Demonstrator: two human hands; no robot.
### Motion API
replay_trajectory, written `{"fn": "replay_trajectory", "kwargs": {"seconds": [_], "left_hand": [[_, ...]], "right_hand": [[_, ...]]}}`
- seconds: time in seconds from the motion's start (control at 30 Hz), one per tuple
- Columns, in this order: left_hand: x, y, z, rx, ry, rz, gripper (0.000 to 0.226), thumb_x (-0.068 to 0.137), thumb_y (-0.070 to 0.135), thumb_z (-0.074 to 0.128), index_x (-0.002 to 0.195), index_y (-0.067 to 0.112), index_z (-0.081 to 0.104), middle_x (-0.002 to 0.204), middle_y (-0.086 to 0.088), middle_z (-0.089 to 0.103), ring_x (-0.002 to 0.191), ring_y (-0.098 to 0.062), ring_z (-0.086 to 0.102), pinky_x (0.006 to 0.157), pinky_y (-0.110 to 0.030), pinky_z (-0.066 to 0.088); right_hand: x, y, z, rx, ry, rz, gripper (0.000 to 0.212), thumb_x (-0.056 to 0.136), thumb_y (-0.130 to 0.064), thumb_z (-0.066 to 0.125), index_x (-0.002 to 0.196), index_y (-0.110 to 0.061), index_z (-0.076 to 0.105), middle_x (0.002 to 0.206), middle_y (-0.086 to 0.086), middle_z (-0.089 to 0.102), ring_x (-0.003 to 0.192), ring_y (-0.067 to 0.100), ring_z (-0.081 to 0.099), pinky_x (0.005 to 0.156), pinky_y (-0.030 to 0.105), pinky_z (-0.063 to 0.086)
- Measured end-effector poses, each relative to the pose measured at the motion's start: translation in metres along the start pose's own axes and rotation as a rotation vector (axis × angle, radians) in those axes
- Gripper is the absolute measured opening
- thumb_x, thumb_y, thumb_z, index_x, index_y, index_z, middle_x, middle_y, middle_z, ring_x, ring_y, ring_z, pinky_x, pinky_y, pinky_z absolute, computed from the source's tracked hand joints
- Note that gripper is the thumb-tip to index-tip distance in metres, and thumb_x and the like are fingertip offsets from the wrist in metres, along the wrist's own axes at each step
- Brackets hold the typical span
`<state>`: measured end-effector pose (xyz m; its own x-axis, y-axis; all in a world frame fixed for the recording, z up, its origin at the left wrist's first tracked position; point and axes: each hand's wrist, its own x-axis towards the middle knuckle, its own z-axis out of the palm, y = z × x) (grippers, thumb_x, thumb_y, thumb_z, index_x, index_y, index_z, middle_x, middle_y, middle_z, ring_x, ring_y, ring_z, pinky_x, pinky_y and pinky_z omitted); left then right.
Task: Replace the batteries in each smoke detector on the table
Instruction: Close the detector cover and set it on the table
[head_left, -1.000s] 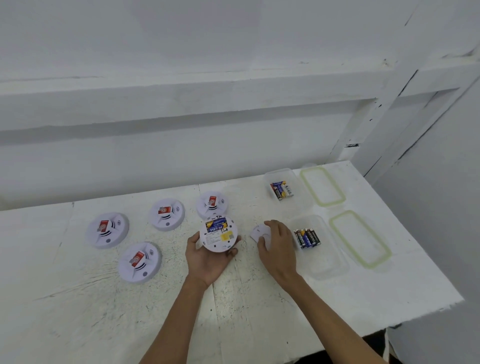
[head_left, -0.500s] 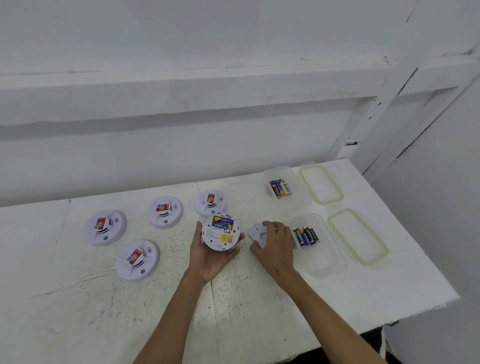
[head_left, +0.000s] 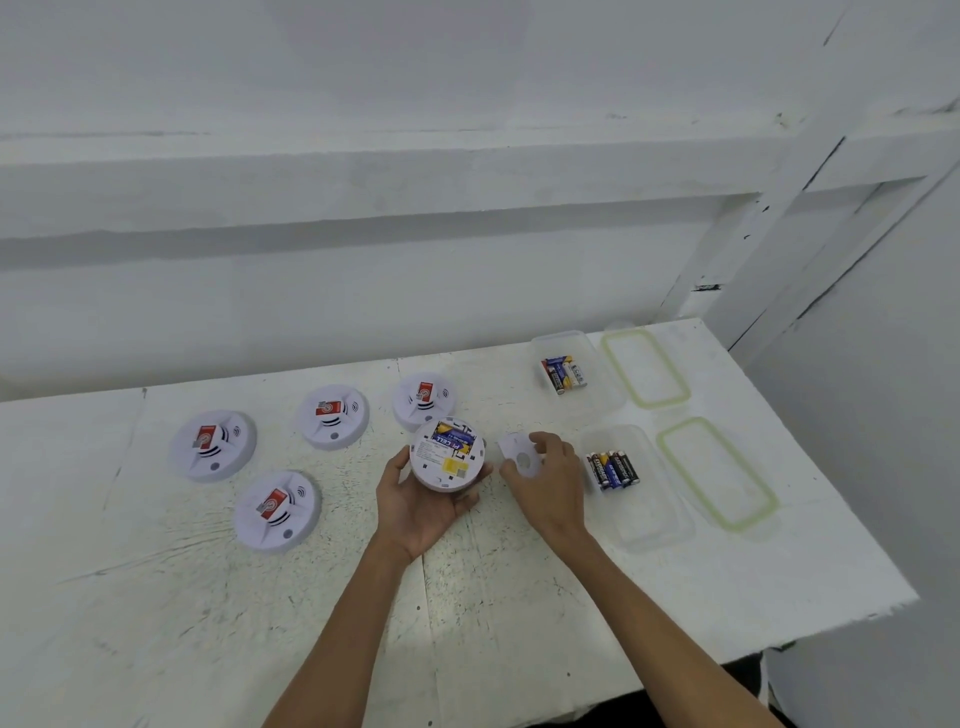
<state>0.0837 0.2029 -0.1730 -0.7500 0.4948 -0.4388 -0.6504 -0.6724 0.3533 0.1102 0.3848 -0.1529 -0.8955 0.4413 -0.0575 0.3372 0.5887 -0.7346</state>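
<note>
My left hand (head_left: 415, 506) holds a white smoke detector (head_left: 448, 456) back side up, tilted, with blue and yellow batteries showing in its open compartment. My right hand (head_left: 548, 486) pinches the detector's white round cover plate (head_left: 519, 453) just to the right of it, lifted off the table. Several other smoke detectors lie face up with red labels on the white table (head_left: 519, 597): one (head_left: 214, 445) at the left, one (head_left: 277, 510) in front of it, one (head_left: 332, 417) in the middle, one (head_left: 423, 399) behind the held detector.
A clear container (head_left: 639, 488) with several batteries (head_left: 612, 469) stands right of my right hand. A second clear container (head_left: 576, 371) with batteries (head_left: 563, 372) stands behind it. Two green-rimmed lids (head_left: 645, 368) (head_left: 717, 473) lie at the right, near the table's edge.
My right hand has lifted the cover plate off the table and brought it closer to the detector. My left hand has tilted the detector slightly.
</note>
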Motion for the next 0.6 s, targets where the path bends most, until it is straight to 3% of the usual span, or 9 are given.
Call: {"fn": "replay_trajectory", "kwargs": {"seconds": [0.17,0.27,0.4,0.53,0.6], "left_hand": [[-0.001,0.000,0.002,0.029,-0.024,0.006,0.064,0.102,0.054,0.033,0.135,0.010,0.066,0.145,-0.028,0.054,0.122,-0.052,0.059,0.079,-0.045,0.059],[0.001,-0.002,0.000,-0.004,-0.027,-0.008,0.067,0.100,0.060,0.033,0.139,0.012,0.059,0.144,-0.025,0.056,0.117,-0.049,0.064,0.078,-0.043,0.061],[0.002,-0.002,0.000,0.020,-0.002,-0.010,0.072,0.100,0.064,0.032,0.149,0.013,0.048,0.146,-0.025,0.054,0.115,-0.045,0.064,0.077,-0.042,0.059],[0.003,-0.003,0.001,0.062,-0.020,-0.022,0.070,0.101,0.061,0.033,0.148,0.012,0.049,0.137,-0.024,0.060,0.105,-0.038,0.068,0.074,-0.040,0.056],[0.002,-0.003,0.001,0.061,-0.026,-0.008,0.061,0.103,0.054,0.036,0.145,0.014,0.053,0.141,-0.023,0.057,0.111,-0.036,0.064,0.084,-0.044,0.055]], "right_hand": [[0.000,-0.001,-0.003,0.119,-0.013,0.040,0.054,0.081,-0.037,0.074,0.128,-0.021,0.054,0.122,-0.003,0.058,0.110,0.016,0.054,0.090,0.035,0.052],[-0.002,-0.008,-0.008,0.243,-0.023,0.063,0.054,0.082,-0.036,0.076,0.130,-0.020,0.055,0.120,-0.004,0.061,0.106,0.013,0.059,0.082,0.026,0.053],[-0.004,-0.021,-0.015,0.290,-0.003,-0.012,0.050,0.082,-0.034,0.076,0.126,-0.024,0.055,0.118,-0.007,0.061,0.100,0.005,0.059,0.071,0.012,0.047],[-0.009,-0.031,-0.019,0.227,-0.017,-0.157,0.053,0.079,-0.036,0.077,0.125,-0.029,0.053,0.119,-0.011,0.057,0.106,0.008,0.055,0.076,0.019,0.051],[-0.011,-0.037,-0.019,0.121,-0.069,-0.295,0.058,0.078,-0.037,0.075,0.130,-0.027,0.051,0.124,-0.010,0.054,0.110,0.010,0.049,0.081,0.023,0.051]]}}
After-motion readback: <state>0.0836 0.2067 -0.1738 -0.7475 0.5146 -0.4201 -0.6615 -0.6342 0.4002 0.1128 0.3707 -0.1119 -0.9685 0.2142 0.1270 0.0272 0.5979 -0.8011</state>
